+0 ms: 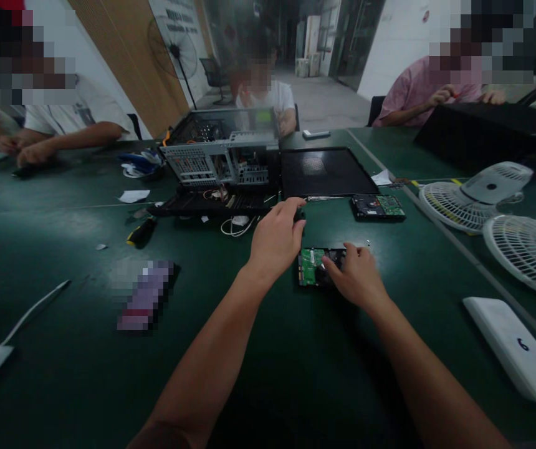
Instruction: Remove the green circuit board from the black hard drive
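A hard drive point(312, 265) lies circuit board up on the green table point(296, 374) in front of me. My right hand point(356, 277) rests on its right half, fingers curled down onto it. My left hand point(277, 237) is just beyond the drive's left corner, closed around a small dark object point(300, 215) that I cannot make out. A second hard drive point(379, 207) lies farther back to the right.
An open computer case point(221, 156) and its black side panel point(326, 171) lie beyond my hands. A yellow-handled tool point(141, 232) lies left. Two white fans point(478, 196) and a white box point(513, 349) sit right. Other people sit around the table.
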A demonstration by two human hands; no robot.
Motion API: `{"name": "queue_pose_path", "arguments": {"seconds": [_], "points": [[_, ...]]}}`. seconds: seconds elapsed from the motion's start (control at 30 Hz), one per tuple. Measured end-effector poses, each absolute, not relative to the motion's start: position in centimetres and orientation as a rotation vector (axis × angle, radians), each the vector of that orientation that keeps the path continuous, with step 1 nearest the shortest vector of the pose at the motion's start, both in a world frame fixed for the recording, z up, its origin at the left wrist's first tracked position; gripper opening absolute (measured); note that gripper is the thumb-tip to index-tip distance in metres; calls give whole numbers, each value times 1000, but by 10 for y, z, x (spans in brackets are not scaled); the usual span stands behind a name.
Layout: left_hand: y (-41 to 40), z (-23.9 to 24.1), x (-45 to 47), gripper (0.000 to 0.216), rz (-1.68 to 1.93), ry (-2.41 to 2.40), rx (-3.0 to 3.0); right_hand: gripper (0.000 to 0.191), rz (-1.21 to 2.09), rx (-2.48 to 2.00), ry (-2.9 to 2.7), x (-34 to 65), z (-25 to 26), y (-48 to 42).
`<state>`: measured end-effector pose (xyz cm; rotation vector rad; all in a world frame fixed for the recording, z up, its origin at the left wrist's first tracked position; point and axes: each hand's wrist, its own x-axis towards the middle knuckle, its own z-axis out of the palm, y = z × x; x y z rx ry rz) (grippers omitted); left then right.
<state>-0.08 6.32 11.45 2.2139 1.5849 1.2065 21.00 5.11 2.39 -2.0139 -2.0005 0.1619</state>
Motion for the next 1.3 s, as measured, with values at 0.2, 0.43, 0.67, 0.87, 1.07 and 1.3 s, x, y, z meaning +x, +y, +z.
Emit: {"name": "queue_pose_path", "arguments": {"seconds": [0.2,0.43,0.67,0.87,1.07,1.3], "points": [[64,115,-1,33,1232,1596,2209,78,-24,-2020,-1978,178,16,42],[66,112,-1,31,1212,1580,2227,84,44,-1816,-2107,194,6,56],[68,106,3,30,1190,1547,2257,86,46,-1707,-2154,205,1,69],[71,101,3,30,1201,1549,2242,83,42,-1691,-2133,206,-1,69],[72,97,3,30,1188,1559,2239,82,56,-1677,-2116,207,-2,70],[72,99,1,32,1237,1541,2255,80,66,-1673,-2115,207,0,69]]}}
